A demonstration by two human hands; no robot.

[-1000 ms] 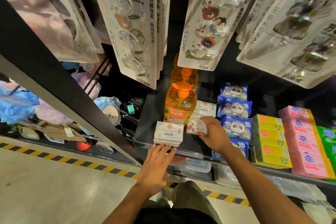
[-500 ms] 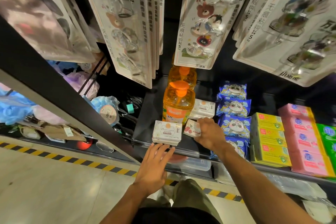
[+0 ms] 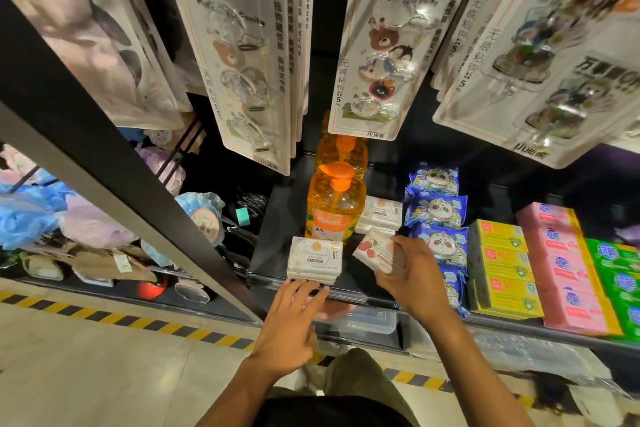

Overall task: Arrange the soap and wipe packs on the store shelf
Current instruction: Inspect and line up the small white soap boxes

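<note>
Left forearm (image 3: 239, 395), right forearm (image 3: 474, 371) bare; black top (image 3: 329, 412); olive trousers (image 3: 360, 374).

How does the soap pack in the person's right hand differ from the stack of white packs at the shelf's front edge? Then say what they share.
The held pack is tilted, gripped by the right hand; the stack lies flat on the shelf. The held pack shows red fruit; the stack's top pack shows a round orange mark. Both are pale, flat, rectangular packs.
</note>
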